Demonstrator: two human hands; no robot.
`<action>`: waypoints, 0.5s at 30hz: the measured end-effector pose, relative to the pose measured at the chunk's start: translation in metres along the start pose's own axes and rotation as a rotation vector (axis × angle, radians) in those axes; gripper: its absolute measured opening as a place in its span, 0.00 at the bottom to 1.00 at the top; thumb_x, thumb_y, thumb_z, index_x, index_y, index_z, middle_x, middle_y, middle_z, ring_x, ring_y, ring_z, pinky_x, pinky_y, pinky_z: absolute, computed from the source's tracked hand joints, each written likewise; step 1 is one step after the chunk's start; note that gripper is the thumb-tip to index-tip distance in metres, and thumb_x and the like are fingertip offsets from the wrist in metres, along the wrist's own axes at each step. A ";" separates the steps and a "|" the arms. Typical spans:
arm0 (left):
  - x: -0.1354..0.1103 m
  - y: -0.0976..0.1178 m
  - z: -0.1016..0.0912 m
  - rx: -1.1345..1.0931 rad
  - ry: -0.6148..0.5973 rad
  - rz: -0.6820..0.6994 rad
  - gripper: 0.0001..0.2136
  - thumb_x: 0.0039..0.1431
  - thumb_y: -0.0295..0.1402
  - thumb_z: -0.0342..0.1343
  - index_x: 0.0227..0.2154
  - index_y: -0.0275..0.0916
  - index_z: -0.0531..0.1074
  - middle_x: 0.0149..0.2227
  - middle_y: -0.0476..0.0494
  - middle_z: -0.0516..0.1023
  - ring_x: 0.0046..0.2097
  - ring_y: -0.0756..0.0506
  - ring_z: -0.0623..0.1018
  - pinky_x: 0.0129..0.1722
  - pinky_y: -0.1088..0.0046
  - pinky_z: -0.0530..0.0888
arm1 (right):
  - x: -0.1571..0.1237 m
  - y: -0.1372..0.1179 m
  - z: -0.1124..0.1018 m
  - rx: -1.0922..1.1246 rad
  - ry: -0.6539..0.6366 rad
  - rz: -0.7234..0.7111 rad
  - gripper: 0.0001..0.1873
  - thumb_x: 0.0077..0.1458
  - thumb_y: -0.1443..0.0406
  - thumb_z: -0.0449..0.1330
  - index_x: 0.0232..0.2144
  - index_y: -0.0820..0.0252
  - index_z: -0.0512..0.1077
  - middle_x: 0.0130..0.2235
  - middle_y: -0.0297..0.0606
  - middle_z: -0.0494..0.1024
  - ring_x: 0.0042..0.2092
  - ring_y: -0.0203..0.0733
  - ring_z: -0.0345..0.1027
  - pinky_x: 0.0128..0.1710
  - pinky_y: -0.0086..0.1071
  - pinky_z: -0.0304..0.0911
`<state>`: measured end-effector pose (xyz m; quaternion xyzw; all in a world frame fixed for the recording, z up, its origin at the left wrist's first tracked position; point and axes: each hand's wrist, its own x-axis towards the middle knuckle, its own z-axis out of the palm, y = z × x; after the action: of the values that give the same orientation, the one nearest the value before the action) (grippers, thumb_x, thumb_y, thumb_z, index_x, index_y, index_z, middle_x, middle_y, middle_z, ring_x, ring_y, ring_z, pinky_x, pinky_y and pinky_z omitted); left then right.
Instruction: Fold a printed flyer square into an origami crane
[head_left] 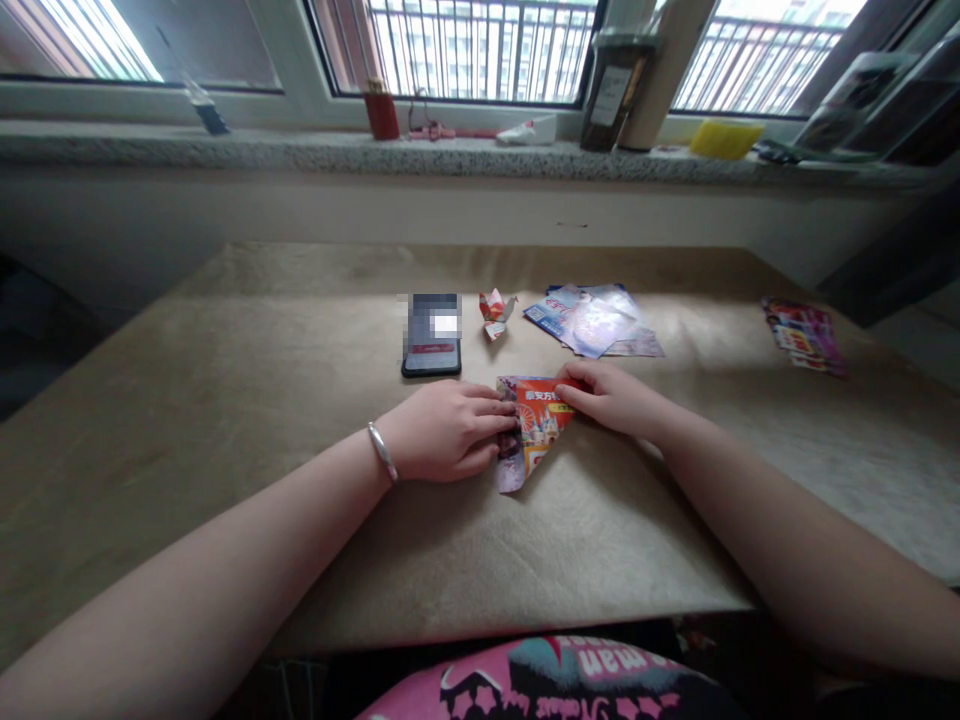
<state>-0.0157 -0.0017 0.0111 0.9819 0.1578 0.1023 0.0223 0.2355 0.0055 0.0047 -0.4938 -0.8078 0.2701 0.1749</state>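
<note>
A folded sheet of printed paper [541, 425], orange with a purple-grey strip at its left, lies on the table between my hands. Its right side slants down to a narrow lower end. My left hand [457, 430], with a silver bangle at the wrist, rests its outstretched fingers flat over the paper's left edge. At the upper right corner, my right hand [600, 395] pinches the paper between thumb and fingers. Just beyond the paper stands a small red and white folded paper figure [495, 315] with pointed tips.
A phone [433, 345] lies behind my left hand. Several printed sheets [596, 318] overlap behind my right hand, and more colourful papers [805, 335] lie at the far right of the table [225, 400]. The stone windowsill [285, 155] holds a red container [381, 112] and a dark jar [616, 95].
</note>
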 end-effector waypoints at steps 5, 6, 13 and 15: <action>-0.001 0.000 -0.002 -0.098 0.041 0.010 0.15 0.57 0.29 0.46 0.44 0.37 0.73 0.47 0.44 0.77 0.50 0.44 0.74 0.50 0.67 0.72 | 0.001 -0.005 0.007 -0.088 0.096 0.015 0.09 0.53 0.61 0.53 0.27 0.60 0.69 0.28 0.37 0.72 0.30 0.39 0.62 0.31 0.32 0.56; -0.001 -0.001 -0.003 -0.131 0.046 -0.005 0.14 0.58 0.29 0.45 0.43 0.37 0.73 0.46 0.43 0.77 0.49 0.45 0.74 0.50 0.67 0.72 | 0.001 -0.005 0.008 -0.123 0.107 -0.008 0.09 0.53 0.62 0.53 0.26 0.60 0.69 0.28 0.38 0.72 0.31 0.39 0.63 0.31 0.32 0.57; -0.001 -0.005 0.003 -0.189 0.107 -0.137 0.12 0.61 0.29 0.45 0.45 0.35 0.68 0.47 0.39 0.73 0.44 0.47 0.75 0.43 0.71 0.73 | 0.003 -0.007 0.014 -0.272 0.186 -0.017 0.09 0.54 0.62 0.53 0.27 0.59 0.68 0.30 0.40 0.74 0.34 0.42 0.64 0.34 0.34 0.57; 0.000 -0.003 0.006 -0.169 0.131 -0.134 0.12 0.60 0.28 0.46 0.46 0.35 0.67 0.50 0.38 0.70 0.45 0.46 0.74 0.44 0.71 0.73 | 0.004 -0.007 0.015 -0.312 0.204 -0.010 0.09 0.54 0.62 0.53 0.26 0.59 0.69 0.30 0.40 0.74 0.35 0.43 0.63 0.35 0.34 0.57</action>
<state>-0.0158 0.0012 0.0054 0.9550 0.2152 0.1772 0.1016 0.2207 0.0026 -0.0032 -0.5356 -0.8206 0.0891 0.1784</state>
